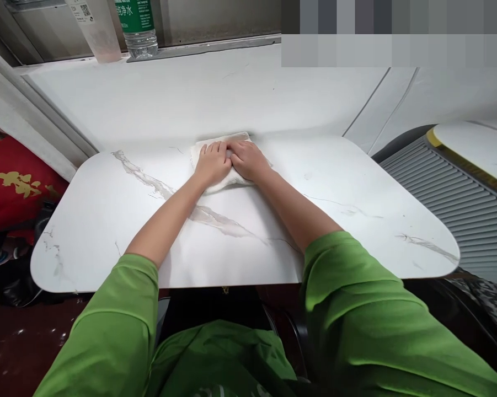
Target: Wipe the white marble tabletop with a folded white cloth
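Note:
A folded white cloth [215, 184] lies on a white, marble-patterned tabletop [149, 226], close to the wall at its back edge. My left hand [213, 164] presses down on the cloth with fingers bent over it. Right beside it, my right hand [250, 160] grips the same cloth, its fingers curled and touching the left hand. Both arms reach straight forward, and the cloth's middle is hidden under the hands.
On the ledge above the wall stand a clear bottle with a green label [137, 25] and a translucent cup [95, 33]. A red bag [20, 187] sits low at the left. To the right are a grey ribbed panel [450, 193] and another white tabletop [475, 146].

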Demonstrator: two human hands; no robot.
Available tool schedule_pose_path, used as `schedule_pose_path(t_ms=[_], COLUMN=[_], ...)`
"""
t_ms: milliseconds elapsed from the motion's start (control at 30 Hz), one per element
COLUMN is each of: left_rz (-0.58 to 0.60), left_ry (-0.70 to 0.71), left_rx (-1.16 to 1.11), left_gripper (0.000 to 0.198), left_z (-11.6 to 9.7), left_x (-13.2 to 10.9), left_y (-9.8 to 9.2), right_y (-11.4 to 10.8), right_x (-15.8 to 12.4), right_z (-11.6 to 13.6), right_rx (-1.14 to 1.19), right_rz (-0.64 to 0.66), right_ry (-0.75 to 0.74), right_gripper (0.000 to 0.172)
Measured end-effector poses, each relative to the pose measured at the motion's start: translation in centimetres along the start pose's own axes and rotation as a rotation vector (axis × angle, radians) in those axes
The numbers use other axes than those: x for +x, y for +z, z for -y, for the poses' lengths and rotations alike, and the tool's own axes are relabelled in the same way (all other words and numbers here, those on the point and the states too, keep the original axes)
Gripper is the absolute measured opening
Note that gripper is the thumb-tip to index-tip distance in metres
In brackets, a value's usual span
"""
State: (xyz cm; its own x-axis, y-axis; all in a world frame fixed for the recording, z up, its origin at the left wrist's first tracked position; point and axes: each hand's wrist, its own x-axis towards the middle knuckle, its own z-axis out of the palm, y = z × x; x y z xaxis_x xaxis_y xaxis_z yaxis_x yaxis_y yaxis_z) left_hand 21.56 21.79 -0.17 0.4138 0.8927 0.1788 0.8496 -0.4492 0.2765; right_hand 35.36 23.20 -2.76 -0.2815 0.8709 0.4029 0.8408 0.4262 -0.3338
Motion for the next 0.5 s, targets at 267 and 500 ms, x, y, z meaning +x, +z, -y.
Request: schedule_pose_path(t_ms=[267,500], left_rz=[-0.023,-0.038], left_ry=[-0.013,-0.023], left_rx=[0.043,0.050], left_gripper=[0.041,0.039], left_z=[0.6,0.9], left_x=[2.5,4.0], left_y=[0.1,0.3], right_y=[0.4,0.7], right_x=[2.4,3.5], right_z=[-1.4,-2.2], right_rx=[0.017,-0.015], right_rz=[-0.026,-0.027], right_ry=[0.031,0.048], right_gripper=[0.041,0.043])
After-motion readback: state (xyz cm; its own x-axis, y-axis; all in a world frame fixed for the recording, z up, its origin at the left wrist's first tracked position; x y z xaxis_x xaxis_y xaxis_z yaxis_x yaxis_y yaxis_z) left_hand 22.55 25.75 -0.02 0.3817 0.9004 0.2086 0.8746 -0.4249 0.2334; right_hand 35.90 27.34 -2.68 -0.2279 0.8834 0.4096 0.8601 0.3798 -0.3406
